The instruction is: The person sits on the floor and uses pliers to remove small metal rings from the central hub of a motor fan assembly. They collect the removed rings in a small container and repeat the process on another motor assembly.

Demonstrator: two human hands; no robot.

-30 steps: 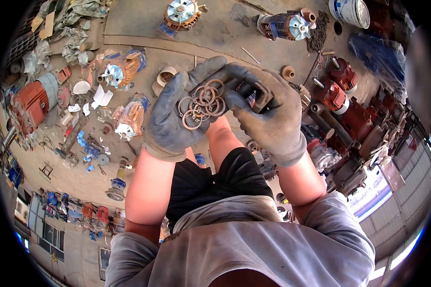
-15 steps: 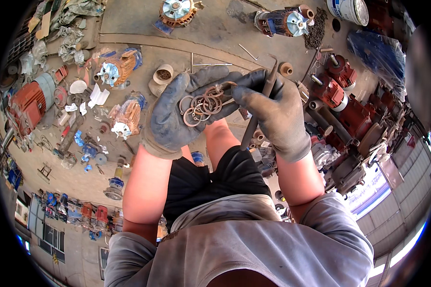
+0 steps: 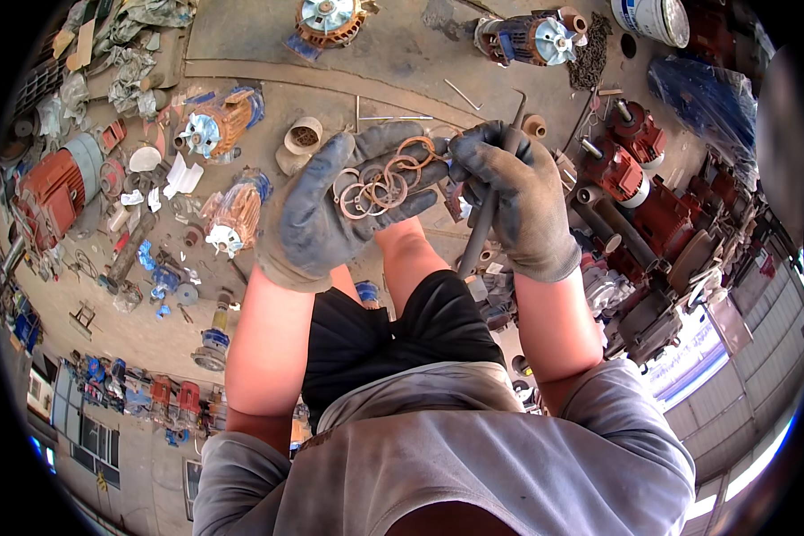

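Note:
My left hand (image 3: 317, 210), in a dark-coated work glove, is palm up with its fingers partly curled. Several rusty circlips (image 3: 389, 189) lie loosely overlapped across its palm and fingers. In a matching glove, my right hand (image 3: 520, 192) is closed around a dark metal hooked pick (image 3: 479, 234), its bent tip pointing up and away from me. The right fingertips come close to the far edge of the rings; whether they pinch one, I cannot make out. Both hands are held above the floor in front of my knees.
Rusty motors with pale fans (image 3: 232, 210) stand on the floor to the left and ahead. A cup-like container (image 3: 304, 136) holds small pieces beyond my left hand. Thin metal rods (image 3: 395, 118) lie on the floor. Red motors (image 3: 616, 170) and metal parts crowd the right.
My right hand has drawn slightly away from the left palm, and the pick stands more upright. The circlips have spread out towards the left fingertips.

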